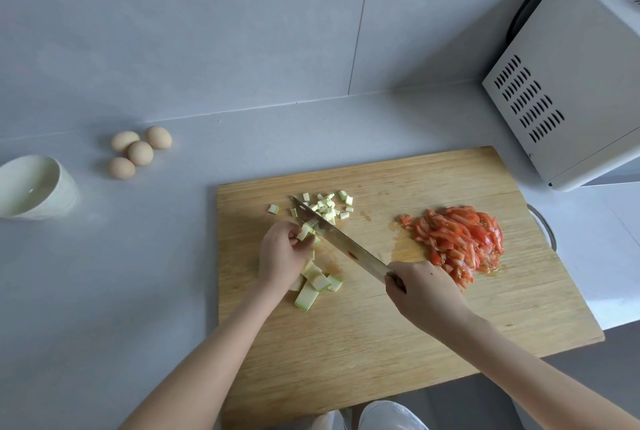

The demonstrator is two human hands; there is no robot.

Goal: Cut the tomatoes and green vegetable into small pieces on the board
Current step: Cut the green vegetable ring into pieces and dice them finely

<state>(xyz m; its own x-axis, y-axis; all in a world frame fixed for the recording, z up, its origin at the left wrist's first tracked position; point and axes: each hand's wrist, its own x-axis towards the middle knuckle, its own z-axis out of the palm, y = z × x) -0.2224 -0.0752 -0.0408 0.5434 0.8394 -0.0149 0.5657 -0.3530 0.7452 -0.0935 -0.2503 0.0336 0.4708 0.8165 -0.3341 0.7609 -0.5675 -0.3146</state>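
Observation:
A wooden cutting board (381, 343) lies on the counter. A pile of sliced red tomato (460, 242) sits on its right part. Small diced pieces of the green vegetable (329, 206) lie near the board's far edge. Longer pale green strips (313, 286) lie below my left hand. My left hand (282, 253) pinches a bundle of green strips (306, 231) against the board. My right hand (422, 287) grips the handle of a knife (341, 241), whose blade slants up-left with its edge at the held strips.
Several eggs (140, 151) lie on the grey counter at the left, beside a white bowl (34, 187). A white microwave (571, 83) stands at the right with a black cable behind it. A wall runs along the back.

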